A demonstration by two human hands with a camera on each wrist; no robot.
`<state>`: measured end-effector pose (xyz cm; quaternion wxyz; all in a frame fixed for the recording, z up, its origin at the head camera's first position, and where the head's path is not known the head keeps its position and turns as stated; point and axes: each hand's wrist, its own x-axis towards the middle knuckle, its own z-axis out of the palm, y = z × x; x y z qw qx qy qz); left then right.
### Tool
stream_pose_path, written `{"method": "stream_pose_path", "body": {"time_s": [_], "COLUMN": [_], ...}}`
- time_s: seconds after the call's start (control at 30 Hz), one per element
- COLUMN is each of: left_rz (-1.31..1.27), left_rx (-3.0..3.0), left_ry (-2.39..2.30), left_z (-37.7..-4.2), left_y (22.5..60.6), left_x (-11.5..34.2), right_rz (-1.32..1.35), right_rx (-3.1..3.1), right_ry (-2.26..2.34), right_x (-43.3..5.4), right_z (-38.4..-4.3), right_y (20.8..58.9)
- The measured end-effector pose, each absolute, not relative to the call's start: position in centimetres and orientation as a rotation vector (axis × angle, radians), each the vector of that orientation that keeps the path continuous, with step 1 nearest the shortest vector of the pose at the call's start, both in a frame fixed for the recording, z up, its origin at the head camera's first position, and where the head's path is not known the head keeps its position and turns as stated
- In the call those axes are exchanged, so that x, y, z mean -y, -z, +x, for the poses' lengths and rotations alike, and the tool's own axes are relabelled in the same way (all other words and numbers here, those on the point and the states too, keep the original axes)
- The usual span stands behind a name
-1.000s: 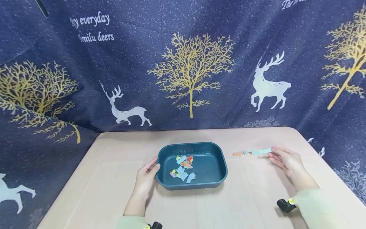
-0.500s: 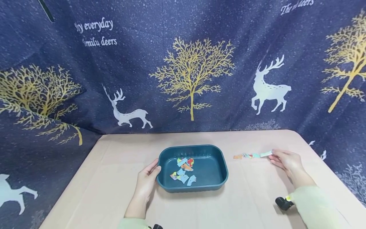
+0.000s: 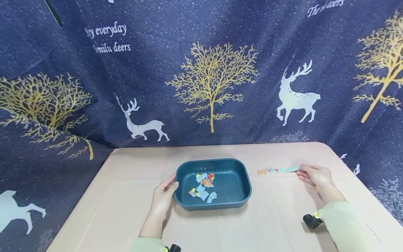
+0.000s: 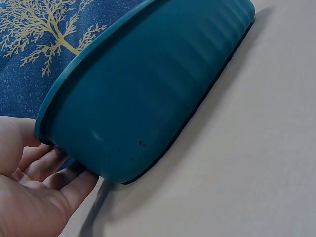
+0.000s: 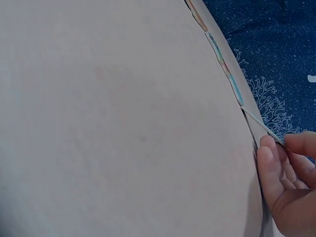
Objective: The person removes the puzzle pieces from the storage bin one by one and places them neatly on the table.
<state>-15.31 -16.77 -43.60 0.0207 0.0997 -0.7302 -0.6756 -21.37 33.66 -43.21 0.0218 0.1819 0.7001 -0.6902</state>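
Pinching a pale blue puzzle piece by its right-hand end with the right hand; closed to no more than the thickness of the edge at thumb and fingertips. Tilted up from the bench at the pinched end, to judge by the right wrist view, and low at the other, right by the end of a short row of pieces. Too small to tell whether touching there or just apart.

Gripping the dark teal tray by its left end with the left hand, with thumb at the rim and fingers against the outer wall below. Lying inside the tray, in two loose clusters and partly overlapping: more loose pieces.

Probably card: very light, stiff enough to reach straight out from a pinch, yet likely to crease or fray at the corners if squeezed hard. Likely awkward to lift when flat, being so thin; best taken by an exposed edge, with light pressure. Apt to skid if nudged, so better lowered than pushed. As for the tray, probably light, rigid and smooth; best held by the lipped rim.
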Motion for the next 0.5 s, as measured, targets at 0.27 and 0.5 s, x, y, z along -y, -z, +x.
{"method": "stream_pose_path", "body": {"time_s": [0.27, 0.5], "left_rz": [0.327, 0.308], "left_rx": [2.279, 2.280], "left_ry": [2.090, 2.090], "left_z": [-15.4, -15.5], "left_y": [43.7, 43.7], "left_x": [16.8, 16.8], "right_rz": [0.514, 0.513], "right_rx": [-2.200, -2.259], "right_ry": [2.060, 1.986], "right_x": [-34.2, -34.9], "right_z": [-20.9, -20.5], "right_y": [42.9, 42.3]}}
